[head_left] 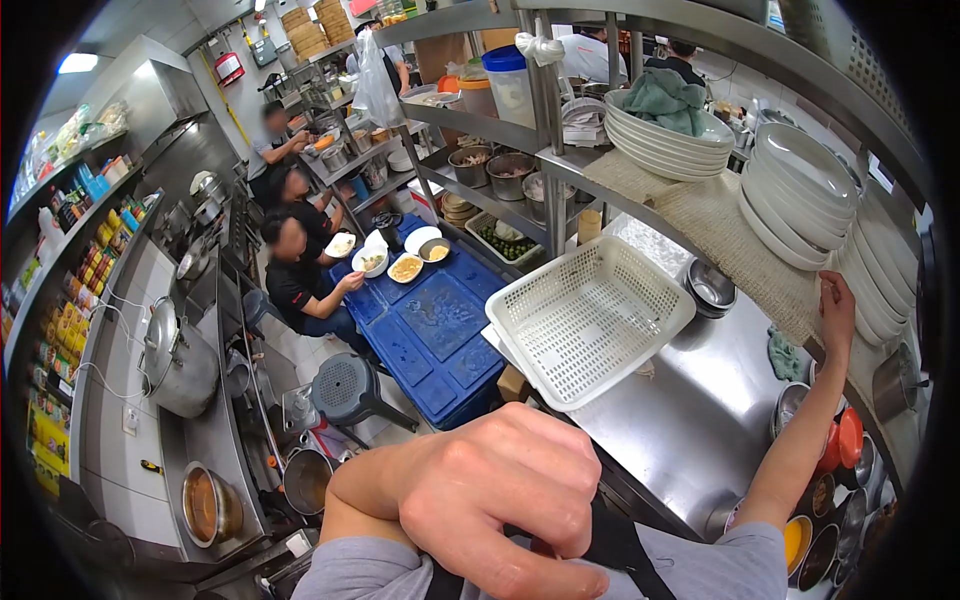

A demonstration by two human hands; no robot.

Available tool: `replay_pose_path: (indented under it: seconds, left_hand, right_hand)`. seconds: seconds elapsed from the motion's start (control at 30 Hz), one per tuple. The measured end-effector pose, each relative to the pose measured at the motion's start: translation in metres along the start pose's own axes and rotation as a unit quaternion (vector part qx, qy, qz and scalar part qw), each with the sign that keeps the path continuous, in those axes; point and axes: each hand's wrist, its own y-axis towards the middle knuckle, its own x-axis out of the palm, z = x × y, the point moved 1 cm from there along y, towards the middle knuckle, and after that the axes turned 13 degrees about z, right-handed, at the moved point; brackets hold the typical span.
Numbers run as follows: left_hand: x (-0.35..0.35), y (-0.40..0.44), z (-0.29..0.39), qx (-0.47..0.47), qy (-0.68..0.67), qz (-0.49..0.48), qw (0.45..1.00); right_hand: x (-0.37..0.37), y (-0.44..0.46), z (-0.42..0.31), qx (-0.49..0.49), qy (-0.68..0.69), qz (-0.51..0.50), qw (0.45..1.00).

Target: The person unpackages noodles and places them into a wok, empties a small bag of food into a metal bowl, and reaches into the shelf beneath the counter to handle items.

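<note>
My left hand [500, 490] is large and close to the camera, in front of my chest. Its fingers are curled in, and whatever they may hold is hidden beneath them. Stretched out to the right, my right hand [837, 300] is at the shelf edge, by the lower rim of a stack of white plates [795, 200]. Its fingers are bent together; I cannot tell whether they grip a plate or the shelf. More white plates [880, 270] stand beside that hand. A woven mat [700, 225] lies under the stacks.
A white perforated basket [590, 320] rests at the steel counter [650, 450]. Another plate stack [670, 150] carries a green cloth [665, 100]. Metal bowls [710, 285] stand behind the basket. Several people sit or stand near a blue chest [430, 320] with food bowls. A grey stool [350, 390] stands nearby.
</note>
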Motion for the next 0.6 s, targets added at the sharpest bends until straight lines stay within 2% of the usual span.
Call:
replay_pose_path:
  seconds: [0.23, 0.3, 0.43, 0.53, 0.6]
  left_hand:
    - [0.000, -0.004, 0.001, -0.043, -0.004, 0.005, 0.999]
    - [-0.010, 0.001, 0.000, -0.094, 0.012, -0.136, 0.986]
    - [-0.005, 0.002, -0.004, -0.077, 0.017, -0.118, 0.990]
    - [0.003, 0.002, -0.004, -0.033, 0.004, -0.024, 0.999]
    - [0.000, 0.001, -0.004, -0.026, 0.000, -0.025, 0.999]
  right_hand:
    - [-0.001, -0.002, -0.003, -0.019, -0.036, 0.003, 0.999]
    - [-0.003, -0.001, -0.003, -0.025, -0.042, 0.000, 0.999]
    - [-0.002, -0.001, -0.005, -0.008, -0.027, -0.003, 1.000]
    - [-0.001, 0.001, -0.003, -0.006, -0.007, -0.001, 1.000]
    - [-0.004, 0.001, -0.002, 0.008, 0.014, -0.001, 1.000]
